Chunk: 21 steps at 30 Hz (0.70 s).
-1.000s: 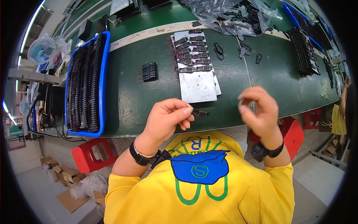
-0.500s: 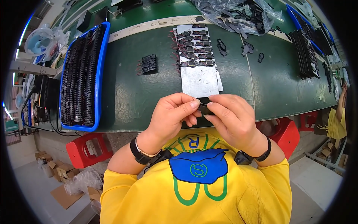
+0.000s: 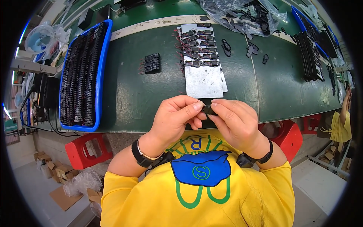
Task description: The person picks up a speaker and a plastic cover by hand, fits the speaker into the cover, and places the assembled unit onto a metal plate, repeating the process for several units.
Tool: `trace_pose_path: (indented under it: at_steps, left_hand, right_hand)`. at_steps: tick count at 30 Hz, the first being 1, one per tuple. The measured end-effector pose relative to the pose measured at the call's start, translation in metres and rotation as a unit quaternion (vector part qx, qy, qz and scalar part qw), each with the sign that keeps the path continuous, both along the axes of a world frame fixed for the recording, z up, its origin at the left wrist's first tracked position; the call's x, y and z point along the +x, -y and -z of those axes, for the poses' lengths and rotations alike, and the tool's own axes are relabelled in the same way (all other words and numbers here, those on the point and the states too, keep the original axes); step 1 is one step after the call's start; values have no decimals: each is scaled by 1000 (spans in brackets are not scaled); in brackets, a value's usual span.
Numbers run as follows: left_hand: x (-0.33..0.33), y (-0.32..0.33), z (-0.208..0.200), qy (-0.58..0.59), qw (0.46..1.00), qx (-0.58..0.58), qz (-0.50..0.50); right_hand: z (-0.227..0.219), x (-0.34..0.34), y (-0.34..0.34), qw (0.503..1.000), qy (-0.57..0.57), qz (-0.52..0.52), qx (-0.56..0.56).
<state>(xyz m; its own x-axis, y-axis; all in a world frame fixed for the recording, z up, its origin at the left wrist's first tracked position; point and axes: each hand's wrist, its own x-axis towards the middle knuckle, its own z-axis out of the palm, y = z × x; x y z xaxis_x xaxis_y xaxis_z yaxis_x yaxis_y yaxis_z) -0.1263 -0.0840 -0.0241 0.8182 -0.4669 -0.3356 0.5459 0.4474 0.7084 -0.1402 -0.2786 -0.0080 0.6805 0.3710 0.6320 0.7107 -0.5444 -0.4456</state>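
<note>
Close to the bench's near edge, my left hand [image 3: 177,115] and my right hand [image 3: 235,120] face each other, thumbs and forefingers pinched on a small black part [image 3: 208,109]. My fingers cover most of it, so its exact kind does not show. Just beyond my fingertips lies a pale metal plate [image 3: 204,85]. On its far half sit two columns of small black speaker-like modules [image 3: 210,56] with thin red wires off the left side. A stack of similar black modules [image 3: 152,63] lies left of the plate, red wires pointing left.
A blue tray [image 3: 99,94] packed with rows of black parts stands at left. Loose black pieces [image 3: 226,48] and a clear plastic bag [image 3: 278,17] of them lie beyond the plate. Black stacks [image 3: 308,56] stand at right. Red stools [image 3: 87,152] flank me; a person's yellow sleeve [image 3: 341,126] shows far right.
Both hands stay nearly in place, with the fingertips shifting slightly around the small black part. The view has moved a little; the things on the bench look the same.
</note>
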Motion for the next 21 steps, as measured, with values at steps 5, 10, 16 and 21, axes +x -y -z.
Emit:
trace_pose_path:
  at_steps: [5,10,16,21]
  left_hand:
    - [-3,0,0,29,1000,8,-3]
    - [-4,0,0,52,998,34,-15]
    - [-7,1,-3,74,995,64,-15]
    - [-8,0,-2,92,993,68,-15]
  right_hand:
    - [1,-1,0,1000,5,0,7]
    - [2,0,1,999,32,2,-2]
    - [3,-2,3,999,31,-7,5]
    - [2,-4,3,1000,10,-11,20]
